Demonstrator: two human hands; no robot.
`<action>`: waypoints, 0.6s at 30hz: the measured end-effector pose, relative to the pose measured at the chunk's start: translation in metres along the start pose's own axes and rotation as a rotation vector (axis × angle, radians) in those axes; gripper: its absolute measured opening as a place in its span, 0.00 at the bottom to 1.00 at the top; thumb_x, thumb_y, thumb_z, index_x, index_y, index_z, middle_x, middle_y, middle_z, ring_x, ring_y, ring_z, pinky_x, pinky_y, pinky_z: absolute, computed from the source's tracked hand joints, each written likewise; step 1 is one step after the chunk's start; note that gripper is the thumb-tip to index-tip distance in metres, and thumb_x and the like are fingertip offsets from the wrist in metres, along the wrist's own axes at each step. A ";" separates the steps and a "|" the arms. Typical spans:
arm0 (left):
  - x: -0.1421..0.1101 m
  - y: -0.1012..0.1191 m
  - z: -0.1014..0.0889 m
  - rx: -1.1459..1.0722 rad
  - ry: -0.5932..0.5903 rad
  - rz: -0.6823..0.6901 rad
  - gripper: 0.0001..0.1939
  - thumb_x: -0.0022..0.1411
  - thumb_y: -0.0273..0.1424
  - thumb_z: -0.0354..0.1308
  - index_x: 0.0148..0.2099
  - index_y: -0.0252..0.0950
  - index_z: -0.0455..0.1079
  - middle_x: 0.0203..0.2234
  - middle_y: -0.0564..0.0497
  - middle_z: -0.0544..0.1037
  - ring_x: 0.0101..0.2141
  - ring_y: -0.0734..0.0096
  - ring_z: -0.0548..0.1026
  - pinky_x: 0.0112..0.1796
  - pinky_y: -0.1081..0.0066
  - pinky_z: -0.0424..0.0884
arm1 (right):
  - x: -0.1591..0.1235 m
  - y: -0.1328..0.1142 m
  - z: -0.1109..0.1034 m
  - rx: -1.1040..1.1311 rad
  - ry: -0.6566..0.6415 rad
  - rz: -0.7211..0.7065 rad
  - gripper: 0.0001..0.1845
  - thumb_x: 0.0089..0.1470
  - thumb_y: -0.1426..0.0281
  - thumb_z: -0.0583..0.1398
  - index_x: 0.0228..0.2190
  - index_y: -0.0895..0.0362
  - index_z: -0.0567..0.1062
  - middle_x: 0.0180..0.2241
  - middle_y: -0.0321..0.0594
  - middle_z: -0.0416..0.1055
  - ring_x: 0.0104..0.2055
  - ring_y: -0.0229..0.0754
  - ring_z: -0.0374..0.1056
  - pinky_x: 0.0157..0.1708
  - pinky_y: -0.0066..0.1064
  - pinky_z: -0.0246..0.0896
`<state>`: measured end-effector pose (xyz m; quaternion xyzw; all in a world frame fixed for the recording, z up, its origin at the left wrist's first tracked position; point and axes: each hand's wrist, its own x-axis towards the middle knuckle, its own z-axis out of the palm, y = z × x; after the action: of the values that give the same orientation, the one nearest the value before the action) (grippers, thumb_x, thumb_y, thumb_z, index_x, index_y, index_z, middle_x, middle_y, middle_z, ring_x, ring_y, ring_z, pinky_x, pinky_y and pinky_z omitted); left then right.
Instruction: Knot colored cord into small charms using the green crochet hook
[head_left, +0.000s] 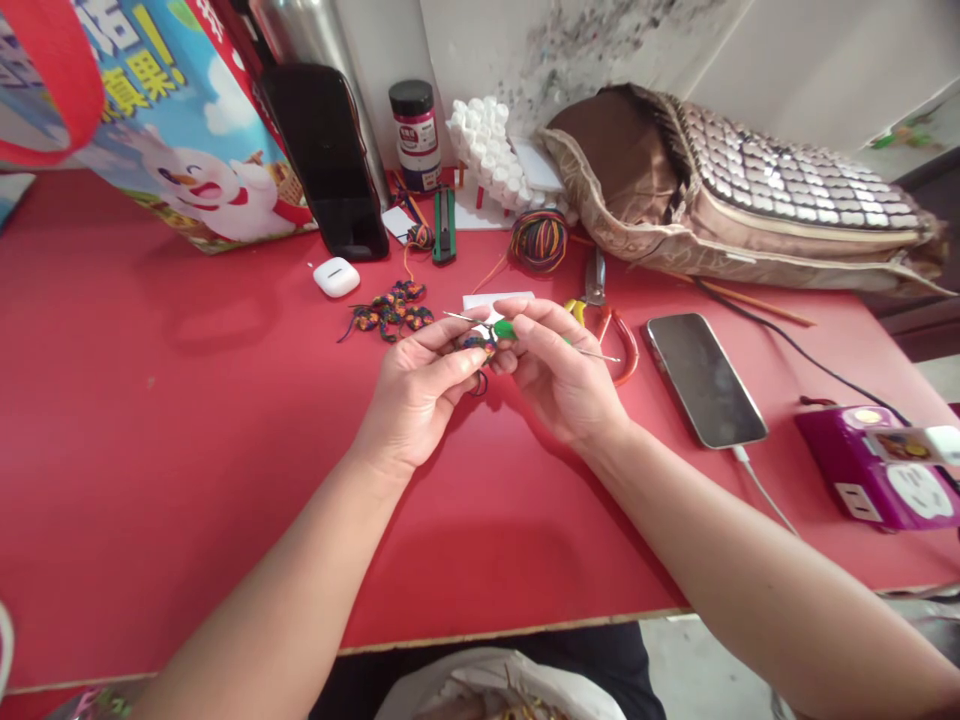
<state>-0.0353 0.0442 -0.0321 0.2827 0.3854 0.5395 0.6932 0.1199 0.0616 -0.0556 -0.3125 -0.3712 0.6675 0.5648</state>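
White bag (pixel 409 688) sits below the edge of the red table (pixel 210 450), apparently within easy reach. Left hand (pixel 420 395) pinches the multicoloured crochet piece (pixel 478 343) above the tabletop, apparently to steady it. Right hand (pixel 562 370) grips the green-handled hook (pixel 504 329), presumably for fine control. Beyond, yarn ball (pixel 540 240) rests clear of both hands; steel bottle (pixel 307 35) probably supports the upright phone (pixel 322 150).

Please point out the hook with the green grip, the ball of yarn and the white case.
Hook (pixel 504 329): head view, on its green grip.
Ball of yarn (pixel 538 241): head view, on its wound strands.
White case (pixel 337 277): head view, middle of its shell.
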 end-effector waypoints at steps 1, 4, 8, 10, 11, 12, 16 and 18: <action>0.000 0.000 0.000 0.001 0.001 0.002 0.17 0.49 0.25 0.76 0.44 0.37 0.88 0.37 0.48 0.87 0.35 0.69 0.83 0.34 0.72 0.74 | 0.001 0.000 0.000 0.029 -0.007 0.036 0.10 0.57 0.61 0.74 0.38 0.49 0.84 0.32 0.33 0.80 0.29 0.36 0.69 0.36 0.33 0.74; -0.002 0.001 0.000 0.029 0.012 0.009 0.18 0.48 0.26 0.77 0.45 0.36 0.88 0.36 0.48 0.87 0.34 0.68 0.82 0.35 0.71 0.75 | 0.004 -0.002 -0.002 0.111 -0.026 0.127 0.14 0.53 0.58 0.77 0.33 0.52 0.83 0.26 0.31 0.75 0.26 0.34 0.67 0.32 0.31 0.72; -0.004 0.001 -0.001 0.061 0.007 0.013 0.17 0.50 0.28 0.76 0.45 0.37 0.88 0.37 0.47 0.87 0.33 0.67 0.79 0.34 0.67 0.74 | 0.006 -0.005 -0.007 0.105 0.010 0.148 0.18 0.51 0.54 0.78 0.30 0.53 0.82 0.23 0.32 0.75 0.22 0.33 0.64 0.26 0.31 0.67; -0.004 0.001 -0.001 0.068 0.024 0.026 0.16 0.50 0.28 0.76 0.44 0.37 0.88 0.35 0.47 0.87 0.32 0.68 0.79 0.33 0.68 0.73 | 0.007 -0.007 -0.010 0.059 0.019 0.132 0.19 0.53 0.52 0.76 0.28 0.54 0.82 0.22 0.32 0.74 0.21 0.34 0.63 0.24 0.31 0.65; -0.004 0.002 -0.001 0.071 0.037 0.038 0.16 0.50 0.27 0.76 0.44 0.37 0.89 0.34 0.47 0.86 0.32 0.69 0.78 0.32 0.69 0.72 | 0.008 -0.008 -0.012 0.041 0.013 0.120 0.19 0.54 0.52 0.76 0.28 0.54 0.82 0.21 0.33 0.74 0.20 0.34 0.62 0.23 0.32 0.64; -0.004 0.002 0.000 0.075 0.050 0.052 0.16 0.50 0.27 0.76 0.43 0.37 0.89 0.33 0.48 0.86 0.32 0.70 0.77 0.32 0.70 0.71 | 0.008 -0.009 -0.013 0.029 0.004 0.109 0.20 0.54 0.52 0.76 0.27 0.54 0.82 0.21 0.33 0.75 0.19 0.34 0.62 0.23 0.32 0.64; -0.005 0.005 0.004 0.055 0.085 0.101 0.16 0.47 0.25 0.76 0.41 0.37 0.90 0.32 0.50 0.85 0.28 0.76 0.73 0.30 0.73 0.70 | 0.009 -0.015 -0.013 -0.009 0.014 0.060 0.20 0.50 0.52 0.78 0.25 0.54 0.83 0.20 0.33 0.75 0.18 0.33 0.62 0.21 0.31 0.62; -0.005 0.007 0.005 0.040 0.096 0.117 0.16 0.46 0.25 0.77 0.41 0.37 0.90 0.32 0.50 0.85 0.27 0.79 0.71 0.29 0.75 0.69 | 0.009 -0.017 -0.012 -0.024 0.052 0.035 0.20 0.48 0.52 0.79 0.24 0.54 0.83 0.19 0.34 0.75 0.17 0.33 0.61 0.19 0.30 0.60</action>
<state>-0.0353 0.0416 -0.0221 0.2921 0.4118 0.5844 0.6353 0.1374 0.0735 -0.0472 -0.3428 -0.3589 0.6644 0.5588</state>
